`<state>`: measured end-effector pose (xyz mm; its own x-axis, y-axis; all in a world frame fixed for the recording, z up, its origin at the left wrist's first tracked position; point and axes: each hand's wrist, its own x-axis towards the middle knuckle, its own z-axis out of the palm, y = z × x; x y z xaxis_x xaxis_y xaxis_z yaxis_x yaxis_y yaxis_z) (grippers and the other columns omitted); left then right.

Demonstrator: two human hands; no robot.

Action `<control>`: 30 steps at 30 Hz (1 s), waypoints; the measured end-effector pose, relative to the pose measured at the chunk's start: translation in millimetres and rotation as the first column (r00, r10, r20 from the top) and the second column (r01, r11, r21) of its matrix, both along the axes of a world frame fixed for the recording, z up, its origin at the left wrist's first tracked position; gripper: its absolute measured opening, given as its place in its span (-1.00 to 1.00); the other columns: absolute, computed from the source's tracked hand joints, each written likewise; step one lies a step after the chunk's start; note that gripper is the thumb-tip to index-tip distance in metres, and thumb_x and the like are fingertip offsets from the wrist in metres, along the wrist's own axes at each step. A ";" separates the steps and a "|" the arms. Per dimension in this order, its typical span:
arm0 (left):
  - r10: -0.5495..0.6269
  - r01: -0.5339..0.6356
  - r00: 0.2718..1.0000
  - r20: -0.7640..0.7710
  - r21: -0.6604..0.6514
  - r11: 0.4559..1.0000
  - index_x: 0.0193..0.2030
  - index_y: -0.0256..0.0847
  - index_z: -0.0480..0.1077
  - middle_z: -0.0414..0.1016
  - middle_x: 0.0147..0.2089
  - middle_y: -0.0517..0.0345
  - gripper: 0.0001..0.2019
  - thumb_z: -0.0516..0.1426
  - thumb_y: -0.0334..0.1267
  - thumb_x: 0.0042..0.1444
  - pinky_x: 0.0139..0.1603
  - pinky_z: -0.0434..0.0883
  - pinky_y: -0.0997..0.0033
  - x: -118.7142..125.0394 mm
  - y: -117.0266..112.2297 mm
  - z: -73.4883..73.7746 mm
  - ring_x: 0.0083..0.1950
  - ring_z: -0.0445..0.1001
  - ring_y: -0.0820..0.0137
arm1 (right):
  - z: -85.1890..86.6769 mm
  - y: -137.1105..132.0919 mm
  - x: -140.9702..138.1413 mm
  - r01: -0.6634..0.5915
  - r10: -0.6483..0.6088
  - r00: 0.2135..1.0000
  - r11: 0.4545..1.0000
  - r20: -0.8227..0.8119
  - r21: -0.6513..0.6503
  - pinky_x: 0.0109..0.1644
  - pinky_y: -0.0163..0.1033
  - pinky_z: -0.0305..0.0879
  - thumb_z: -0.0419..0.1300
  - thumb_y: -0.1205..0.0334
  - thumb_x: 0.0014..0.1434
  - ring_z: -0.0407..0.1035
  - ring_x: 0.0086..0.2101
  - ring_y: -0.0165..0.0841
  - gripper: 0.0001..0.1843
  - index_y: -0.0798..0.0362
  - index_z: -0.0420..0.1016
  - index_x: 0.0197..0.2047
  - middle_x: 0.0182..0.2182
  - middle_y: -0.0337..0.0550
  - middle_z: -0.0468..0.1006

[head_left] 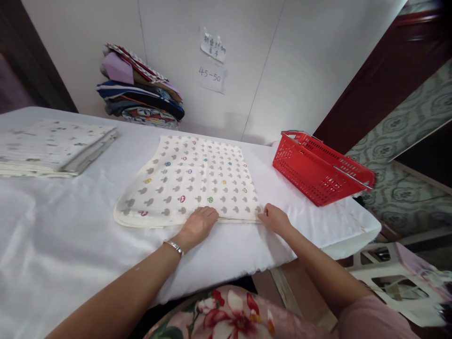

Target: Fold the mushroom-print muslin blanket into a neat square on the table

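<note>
A cream cloth (197,179) with small grey and coloured mushroom prints lies folded flat on the white-covered table. My left hand (200,225) rests at the middle of its near edge, fingers curled over the fabric. At the near right corner, my right hand (275,218) pinches the cloth between thumb and fingers. The cloth's left side is rounded, and its layers show along the near edge. A silver bracelet (173,247) circles my left wrist.
A red plastic basket (314,169) stands at the table's right. Folded printed cloths (45,146) lie at the left. Behind them, a stack of folded fabrics (141,89) leans by the wall, which bears paper notes (212,75). A white plastic chair (399,282) is at the lower right.
</note>
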<state>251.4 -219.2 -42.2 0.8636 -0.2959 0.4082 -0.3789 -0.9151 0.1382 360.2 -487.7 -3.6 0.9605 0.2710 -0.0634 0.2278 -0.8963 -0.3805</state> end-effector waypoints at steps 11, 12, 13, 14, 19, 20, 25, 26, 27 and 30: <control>-0.022 0.021 1.000 0.004 0.124 0.992 -0.15 -0.22 0.33 0.36 -0.06 0.07 -0.76 -0.06 -0.51 0.13 -0.10 0.21 0.30 1.9 -7.8 8.7 -0.11 0.29 0.34 | -4.4 9.4 -11.5 -0.560 0.564 0.805 0.825 0.186 -0.076 -0.20 -0.33 0.17 0.04 0.23 0.21 0.29 -0.20 -0.38 -0.83 -0.02 0.46 -0.24 -0.27 -0.19 0.44; -0.031 0.031 1.000 0.003 0.144 0.989 -0.16 -0.23 0.34 0.36 -0.06 0.07 -0.78 -0.06 -0.50 0.14 -0.10 0.21 0.30 3.7 -10.7 10.5 -0.11 0.29 0.34 | -5.1 9.6 -9.4 -0.563 0.563 0.806 0.824 0.183 -0.059 -0.21 -0.33 0.18 0.03 0.22 0.22 0.30 -0.22 -0.39 -0.81 -0.01 0.47 -0.26 -0.29 -0.20 0.44; -0.042 0.042 0.999 -0.001 0.158 0.986 -0.18 -0.23 0.34 0.35 -0.07 0.07 -0.80 -0.06 -0.48 0.15 -0.11 0.21 0.30 6.0 -14.4 12.2 -0.12 0.29 0.34 | -5.6 9.7 -7.9 -0.562 0.559 0.809 0.826 0.183 -0.038 -0.23 -0.34 0.18 0.02 0.22 0.22 0.30 -0.24 -0.40 -0.80 -0.01 0.47 -0.28 -0.31 -0.21 0.44; -0.054 0.054 0.999 -0.005 0.167 0.984 -0.20 -0.24 0.34 0.35 -0.08 0.06 -0.81 -0.06 -0.47 0.16 -0.12 0.20 0.30 8.8 -19.0 13.5 -0.13 0.28 0.34 | -5.9 9.9 -6.8 -0.559 0.552 0.813 0.829 0.187 -0.018 -0.24 -0.34 0.18 0.01 0.21 0.23 0.31 -0.26 -0.41 -0.79 -0.01 0.47 -0.29 -0.32 -0.21 0.44; -0.103 0.103 0.995 -0.011 0.176 0.979 -0.28 -0.25 0.34 0.34 -0.15 0.06 -0.83 -0.07 -0.44 0.18 -0.16 0.18 0.31 27.8 -50.1 14.1 -0.15 0.27 0.34 | -9.5 12.1 -5.7 -0.526 0.505 0.808 0.850 0.302 -0.014 -0.22 -0.34 0.19 0.00 0.22 0.24 0.30 -0.25 -0.40 -0.78 0.00 0.47 -0.28 -0.32 -0.20 0.43; -0.107 0.107 0.994 -0.009 0.182 0.978 -0.30 -0.25 0.34 0.34 -0.16 0.06 -0.83 -0.07 -0.44 0.18 -0.17 0.18 0.31 31.6 -56.3 13.5 -0.16 0.27 0.34 | -10.3 12.8 -5.4 -0.525 0.505 0.800 0.850 0.324 -0.027 -0.21 -0.34 0.19 0.00 0.23 0.24 0.29 -0.25 -0.40 -0.78 0.00 0.47 -0.27 -0.31 -0.20 0.43; -0.137 0.130 0.990 0.033 0.156 0.979 -0.33 -0.26 0.33 0.33 -0.17 0.08 -0.80 -0.09 -0.40 0.21 -0.16 0.19 0.31 39.8 -74.4 12.3 -0.15 0.26 0.35 | -11.6 13.7 -3.6 -0.534 0.530 0.746 0.838 0.403 -0.113 -0.24 -0.33 0.19 0.00 0.24 0.23 0.27 -0.24 -0.37 -0.79 -0.01 0.47 -0.24 -0.30 -0.17 0.44; -0.139 0.132 0.989 0.046 0.136 0.982 -0.32 -0.26 0.33 0.33 -0.16 0.09 -0.80 -0.09 -0.40 0.21 -0.14 0.19 0.32 38.7 -75.2 12.0 -0.14 0.26 0.36 | -11.8 13.1 -3.9 -0.535 0.538 0.736 0.834 0.411 -0.134 -0.25 -0.33 0.18 0.01 0.24 0.23 0.27 -0.24 -0.37 -0.79 -0.01 0.47 -0.24 -0.30 -0.16 0.44; -0.136 0.129 0.989 0.059 0.115 0.985 -0.31 -0.25 0.33 0.34 -0.14 0.10 -0.81 -0.09 -0.40 0.21 -0.12 0.19 0.32 36.9 -75.4 11.5 -0.12 0.25 0.36 | -12.2 12.2 -4.5 -0.540 0.551 0.726 0.827 0.411 -0.155 -0.26 -0.33 0.18 0.01 0.25 0.23 0.27 -0.24 -0.36 -0.80 -0.01 0.47 -0.24 -0.31 -0.16 0.44; -0.111 0.106 0.991 0.072 0.068 0.992 -0.29 -0.25 0.33 0.34 -0.09 0.11 -0.84 -0.05 -0.40 0.19 -0.08 0.20 0.33 30.7 -73.6 7.8 -0.09 0.25 0.36 | -14.3 8.4 -8.2 -0.587 0.619 0.693 0.782 0.371 -0.208 -0.27 -0.33 0.17 0.03 0.27 0.21 0.27 -0.24 -0.36 -0.81 -0.04 0.48 -0.22 -0.30 -0.18 0.45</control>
